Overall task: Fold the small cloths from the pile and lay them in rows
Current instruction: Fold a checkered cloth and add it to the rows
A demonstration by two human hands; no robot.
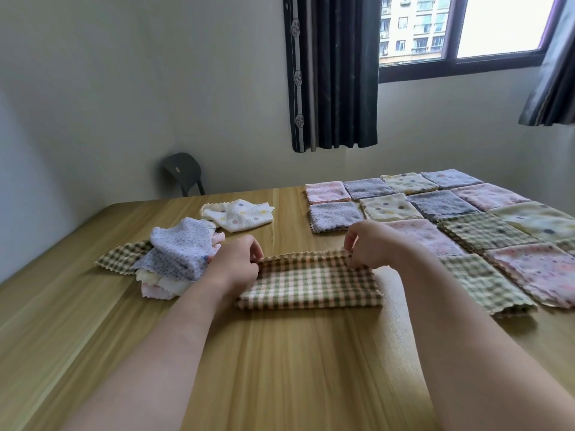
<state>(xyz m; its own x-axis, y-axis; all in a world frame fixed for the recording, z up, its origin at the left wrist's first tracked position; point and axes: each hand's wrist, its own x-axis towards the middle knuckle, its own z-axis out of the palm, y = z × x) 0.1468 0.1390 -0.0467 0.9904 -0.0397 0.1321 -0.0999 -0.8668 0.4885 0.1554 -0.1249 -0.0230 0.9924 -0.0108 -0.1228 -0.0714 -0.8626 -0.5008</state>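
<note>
Head view: checked cloth (308, 283) lies folded in half on the wooden table (280, 368), near centre. Left hand (235, 264) pinches its far-left corner; right hand (371, 244) pinches its far-right corner. Unfolded pile (174, 256) sits left. Folded cloths (435, 213) lie in rows right, apparently edge to edge.

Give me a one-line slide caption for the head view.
Left hand and right hand pinch the far edge of the checked cloth, between the pile and the folded rows.
</note>
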